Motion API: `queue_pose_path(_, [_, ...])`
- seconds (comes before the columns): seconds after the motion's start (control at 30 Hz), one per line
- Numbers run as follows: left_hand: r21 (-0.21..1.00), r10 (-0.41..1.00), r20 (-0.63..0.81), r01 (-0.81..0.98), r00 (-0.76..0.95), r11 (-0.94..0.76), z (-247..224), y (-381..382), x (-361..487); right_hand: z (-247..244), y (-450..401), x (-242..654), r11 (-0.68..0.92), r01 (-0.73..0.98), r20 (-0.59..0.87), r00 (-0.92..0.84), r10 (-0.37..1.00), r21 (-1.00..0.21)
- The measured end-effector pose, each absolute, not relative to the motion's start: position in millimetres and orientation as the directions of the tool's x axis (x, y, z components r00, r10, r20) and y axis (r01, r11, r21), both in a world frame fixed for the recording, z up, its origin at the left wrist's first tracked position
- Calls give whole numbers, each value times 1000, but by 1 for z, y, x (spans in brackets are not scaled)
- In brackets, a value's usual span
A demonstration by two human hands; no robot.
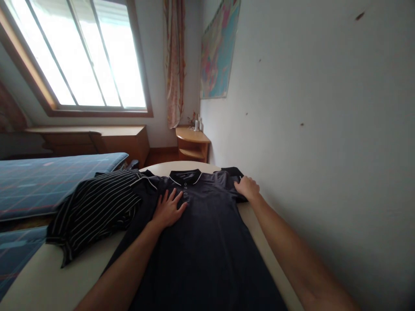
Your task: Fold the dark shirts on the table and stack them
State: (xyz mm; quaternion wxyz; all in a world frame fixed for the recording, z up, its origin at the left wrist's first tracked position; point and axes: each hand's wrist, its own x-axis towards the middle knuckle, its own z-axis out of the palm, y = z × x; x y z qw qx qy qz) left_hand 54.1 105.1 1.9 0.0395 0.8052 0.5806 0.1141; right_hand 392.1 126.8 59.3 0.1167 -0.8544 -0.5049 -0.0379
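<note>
A dark navy polo shirt (207,242) lies spread face up, its black collar with white trim at the far end and a short row of buttons below it. My left hand (169,209) rests flat on the chest beside the buttons, fingers spread. At the right sleeve's edge, my right hand (247,188) is closed on the cloth, its fingertips partly hidden. To the left, a black garment with white stripes (97,207) lies loosely bunched and touches the polo's left sleeve.
Both garments lie on a cream round-edged table (81,263). A blue plaid mattress (58,181) is at the left. Close on the right stands a white wall (324,172). Behind are a wooden desk (123,134), a corner shelf (193,136) and a window (94,56).
</note>
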Motion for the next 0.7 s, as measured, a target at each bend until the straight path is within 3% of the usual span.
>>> queue_pose_path(0.1, [191,945,140,928,297,-320,2,106,54,52,125,402,-491,847,115,519,847,-205])
queue_pose_path(0.27, [194,948,132,931,288,-310,-1,108,53,49,123,406,-471,820,142,535,833,-326])
queue_pose_path(0.57, [196,948,121,930,293,-312,-2,109,53,68,122,397,-321,811,337,515,788,-489])
queue_pose_path(0.7, [199,949,124,929,291,-311,-2,109,53,79,112,373,-212,864,433,424,796,-457])
